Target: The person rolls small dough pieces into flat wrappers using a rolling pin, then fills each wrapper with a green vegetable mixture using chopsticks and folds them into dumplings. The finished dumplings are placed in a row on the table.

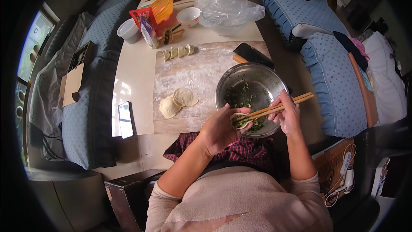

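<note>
My left hand cups a round dough wrapper with chopped green filling on it, over the near left rim of a steel bowl. Between the fingers of my right hand is a pair of wooden chopsticks, their tips in the filling of the wrapper. More green filling lies in the bowl. Several flat dough wrappers overlap on the floured wooden board. Folded dumplings stand in a row near the board's far left corner.
Behind the bowl lie a black-bladed cleaver and a wooden handle or rod. Farther back are a lidded tub, a white bowl, an orange basket and a plastic bag. A phone rests at the table's left edge.
</note>
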The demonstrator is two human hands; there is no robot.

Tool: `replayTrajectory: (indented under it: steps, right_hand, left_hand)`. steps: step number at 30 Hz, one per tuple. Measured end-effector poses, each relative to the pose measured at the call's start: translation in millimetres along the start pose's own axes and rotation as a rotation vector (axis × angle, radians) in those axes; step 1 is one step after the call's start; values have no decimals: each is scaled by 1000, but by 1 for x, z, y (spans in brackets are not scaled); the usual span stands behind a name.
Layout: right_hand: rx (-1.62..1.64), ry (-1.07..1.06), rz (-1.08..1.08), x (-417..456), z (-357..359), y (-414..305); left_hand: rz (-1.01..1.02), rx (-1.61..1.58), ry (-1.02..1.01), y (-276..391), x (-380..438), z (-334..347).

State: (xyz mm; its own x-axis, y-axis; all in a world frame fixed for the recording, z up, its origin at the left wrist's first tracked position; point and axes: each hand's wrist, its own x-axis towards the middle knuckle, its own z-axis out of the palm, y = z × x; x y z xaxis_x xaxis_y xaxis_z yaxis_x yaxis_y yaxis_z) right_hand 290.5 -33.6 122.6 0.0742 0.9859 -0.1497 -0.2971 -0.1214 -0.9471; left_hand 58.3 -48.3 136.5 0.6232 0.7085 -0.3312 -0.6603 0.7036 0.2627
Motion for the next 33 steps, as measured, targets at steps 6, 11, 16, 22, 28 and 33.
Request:
replayTrajectory:
  steps: [6,11,16,22,28,33]
  right_hand:
    - [-33,28,5,1,-1,5]
    - [-14,-4,-48,0,-3,1]
    - [34,-3,-50,0,-4,-6]
    - [-9,3,16,2,-5,-2]
    - [-11,0,-17,2,-3,-3]
    - [-1,95,-259,-1,-9,-7]
  left_hand:
    - [-4,45,69,-1,-2,-1]
    - [-1,54,53,-1,-2,2]
    - [-25,33,38,0,-1,0]
    - [-27,48,47,0,-3,4]
    - [-21,32,51,1,-1,-2]
    - [79,-16,35,4,7,-18]
